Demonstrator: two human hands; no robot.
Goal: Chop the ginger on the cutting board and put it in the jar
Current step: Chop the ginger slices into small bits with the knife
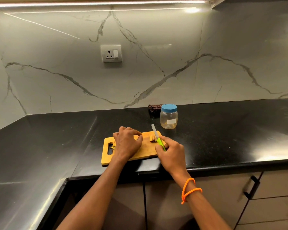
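A wooden cutting board (146,150) lies on the black counter near its front edge. Cut ginger pieces (152,138) sit at the board's far right, beside the knife blade. My right hand (170,153) grips a green-handled knife (157,137), its blade pointing away over the board's far edge. My left hand (127,141) rests curled on the board's middle, fingers pinching a small ginger piece (136,138). A few scraps (113,146) lie by the board's handle slot. A clear plastic jar (169,117) with a blue lid on stands behind the board to the right.
A dark folded cloth (155,109) lies against the marble backsplash behind the jar. A wall socket (111,53) is above the counter. The black counter (231,130) turns a corner at the left. Cabinet doors with black handles (252,186) are below.
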